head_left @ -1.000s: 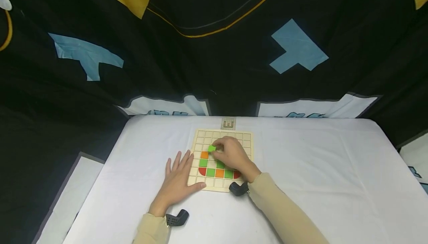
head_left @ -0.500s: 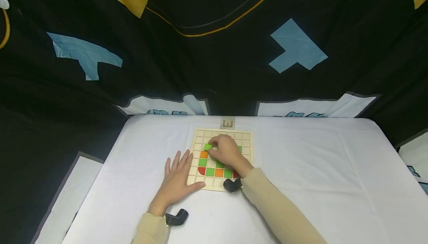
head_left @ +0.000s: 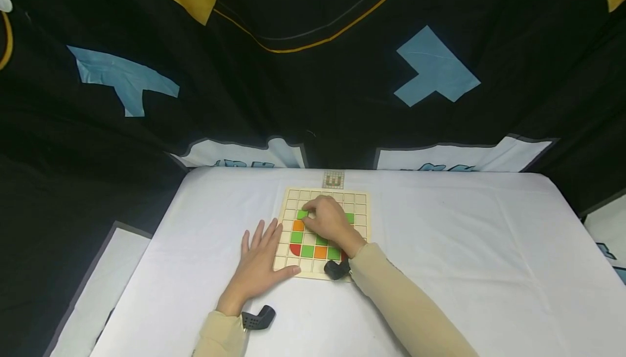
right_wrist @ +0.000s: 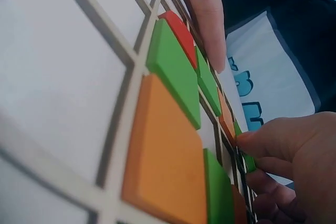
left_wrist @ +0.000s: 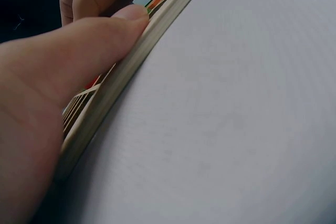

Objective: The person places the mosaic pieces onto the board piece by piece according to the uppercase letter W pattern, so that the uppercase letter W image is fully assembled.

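Observation:
A pale wooden grid board point(head_left: 362, 199) lies on the white table. At its left side, a square green tile point(head_left: 302, 214) is pinched between the thumb and fingertips of my right hand point(head_left: 329, 219). That tile lies in a cell just behind an orange tile point(head_left: 298, 225); the right wrist view shows the fingertips at the green tile's edge point(right_wrist: 249, 162). Splayed flat, my left hand point(head_left: 259, 269) rests along the board's left edge, its thumb point(left_wrist: 123, 30) on the front border. A red rounded tile point(head_left: 295, 250) starts the front row of green and orange tiles. My right hand hides the board's middle.
A small printed grid pattern point(head_left: 333, 179) lies behind the board. Another green tile point(head_left: 350, 218) sits right of my right hand. Black wrist devices point(head_left: 260, 318) are strapped on both wrists. A dark patterned cloth point(head_left: 313, 101) hangs behind the table.
My right hand has moved left with the green tile, lowering it into the cell behind the orange tile. A green tile on the right has come into sight. The left hand stays put.

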Demonstrator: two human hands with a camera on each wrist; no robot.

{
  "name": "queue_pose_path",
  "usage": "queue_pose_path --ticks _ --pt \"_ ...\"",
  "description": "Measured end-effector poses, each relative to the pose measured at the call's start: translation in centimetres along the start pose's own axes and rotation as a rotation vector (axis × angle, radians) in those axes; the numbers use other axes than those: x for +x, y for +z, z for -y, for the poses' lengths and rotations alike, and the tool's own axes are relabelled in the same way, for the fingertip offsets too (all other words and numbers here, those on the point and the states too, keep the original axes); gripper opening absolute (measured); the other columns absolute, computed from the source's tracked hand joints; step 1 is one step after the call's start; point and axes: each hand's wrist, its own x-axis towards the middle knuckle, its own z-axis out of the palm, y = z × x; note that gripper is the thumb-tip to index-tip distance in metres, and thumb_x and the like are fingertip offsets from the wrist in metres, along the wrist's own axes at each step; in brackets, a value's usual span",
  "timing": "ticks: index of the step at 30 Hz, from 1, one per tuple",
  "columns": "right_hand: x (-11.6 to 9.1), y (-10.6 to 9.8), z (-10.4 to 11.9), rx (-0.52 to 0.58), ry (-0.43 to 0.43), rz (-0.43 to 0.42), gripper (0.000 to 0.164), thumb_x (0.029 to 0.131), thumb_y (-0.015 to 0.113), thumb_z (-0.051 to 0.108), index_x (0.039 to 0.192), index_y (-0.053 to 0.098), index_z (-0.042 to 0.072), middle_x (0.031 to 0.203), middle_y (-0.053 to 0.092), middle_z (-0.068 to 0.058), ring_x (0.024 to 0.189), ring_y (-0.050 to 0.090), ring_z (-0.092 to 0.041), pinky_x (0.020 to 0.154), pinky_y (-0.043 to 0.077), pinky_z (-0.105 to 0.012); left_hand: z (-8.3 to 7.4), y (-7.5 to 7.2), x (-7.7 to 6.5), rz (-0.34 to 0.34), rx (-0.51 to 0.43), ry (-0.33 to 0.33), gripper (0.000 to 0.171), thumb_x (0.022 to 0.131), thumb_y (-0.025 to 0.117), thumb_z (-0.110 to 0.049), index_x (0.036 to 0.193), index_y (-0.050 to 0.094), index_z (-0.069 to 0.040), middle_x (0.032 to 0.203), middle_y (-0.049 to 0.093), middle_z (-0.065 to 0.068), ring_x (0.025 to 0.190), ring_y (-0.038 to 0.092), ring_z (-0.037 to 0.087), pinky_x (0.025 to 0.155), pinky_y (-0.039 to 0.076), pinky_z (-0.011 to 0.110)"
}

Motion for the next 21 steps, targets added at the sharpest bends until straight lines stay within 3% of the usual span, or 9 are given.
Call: queue_pose_path --ticks 21 --pt "0.38 0.22 0.23 -0.013 -0.013 0.004 0.028 0.088 0.072 0.018 0.114 0.077 0.011 0.112 0.071 -0.006 0.107 0.062 -0.023 0.096 0.051 -0.038 0.06 0.06 0.03 0.005 0.004 0.002 0.109 0.083 0.062 -0.072 0.159 0.025 -0.003 0.166 0.019 0.013 0.153 0.006 0.040 0.117 -0.002 0.065"
